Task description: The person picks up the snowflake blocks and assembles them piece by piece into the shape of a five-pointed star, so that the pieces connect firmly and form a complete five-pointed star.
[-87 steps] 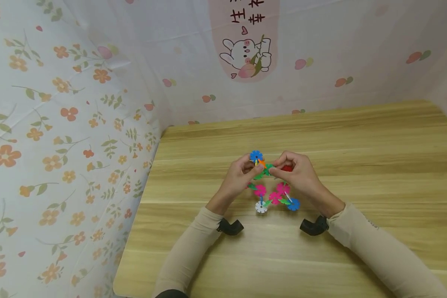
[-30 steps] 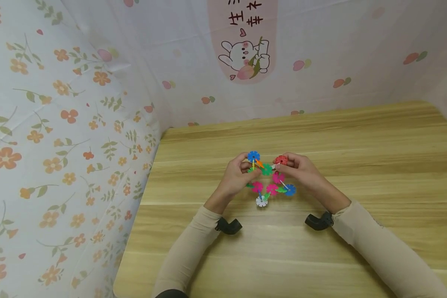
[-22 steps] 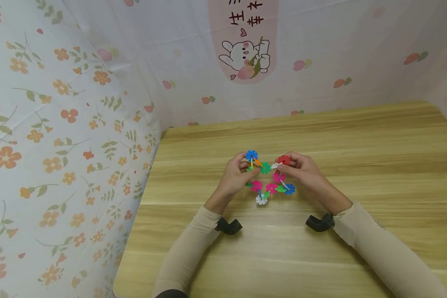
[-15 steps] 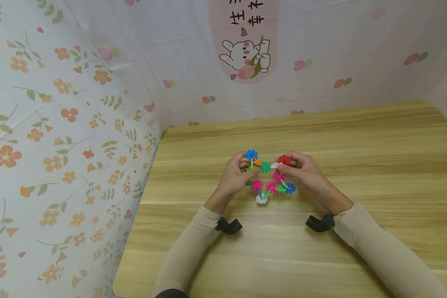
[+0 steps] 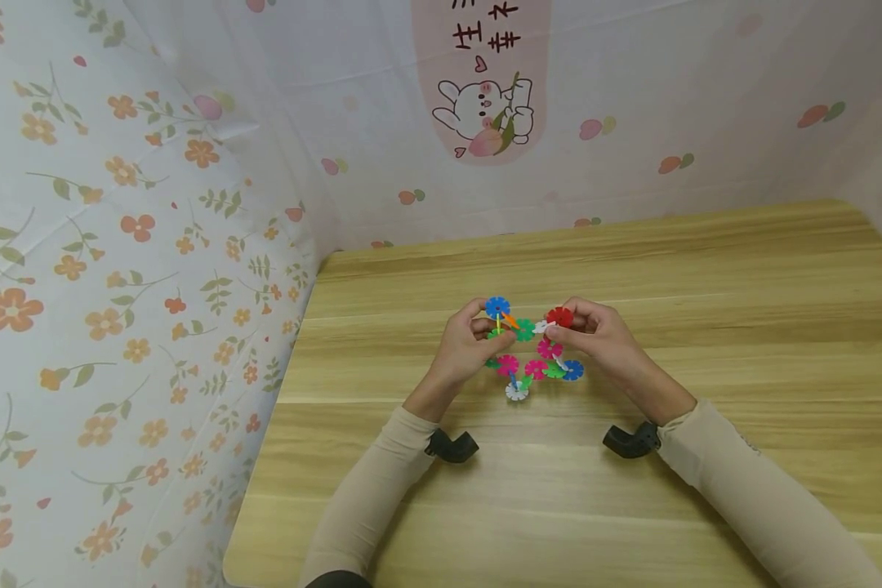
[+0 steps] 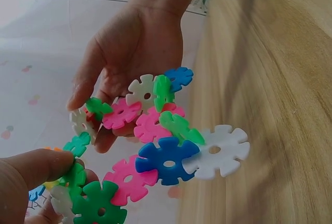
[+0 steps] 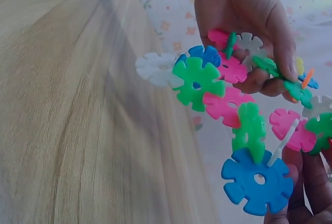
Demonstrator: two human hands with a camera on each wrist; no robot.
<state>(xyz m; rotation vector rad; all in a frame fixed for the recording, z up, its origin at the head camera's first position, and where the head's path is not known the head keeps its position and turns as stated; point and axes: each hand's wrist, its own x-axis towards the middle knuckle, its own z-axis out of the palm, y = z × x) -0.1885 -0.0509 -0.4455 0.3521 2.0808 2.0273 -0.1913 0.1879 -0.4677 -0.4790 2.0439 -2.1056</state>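
Observation:
Both hands hold up a loop-shaped string of interlocking plastic snowflake discs above the table. My left hand (image 5: 459,351) pinches the string at its green discs, thumb on top; a blue disc (image 5: 496,308) and an orange disc (image 5: 510,321) rise beside the fingers. My right hand (image 5: 599,333) pinches a white disc (image 5: 541,327) near a red disc (image 5: 559,316). That white disc meets the green disc (image 5: 524,330); whether they interlock I cannot tell. Below hang pink discs (image 6: 130,179), a blue disc (image 7: 258,181) and a white disc (image 6: 220,151). Fingers hide part of the string.
The wood-grain table (image 5: 529,506) lies under the hands. A printed cloth (image 5: 382,98) hangs behind and at the left. Black curved pieces (image 5: 452,447) sit at both wrists.
The hands have moved slightly apart since the earliest frame. The red disc has turned into full view, the white disc shows beside the green one, and the string's lower part has shifted upward in view.

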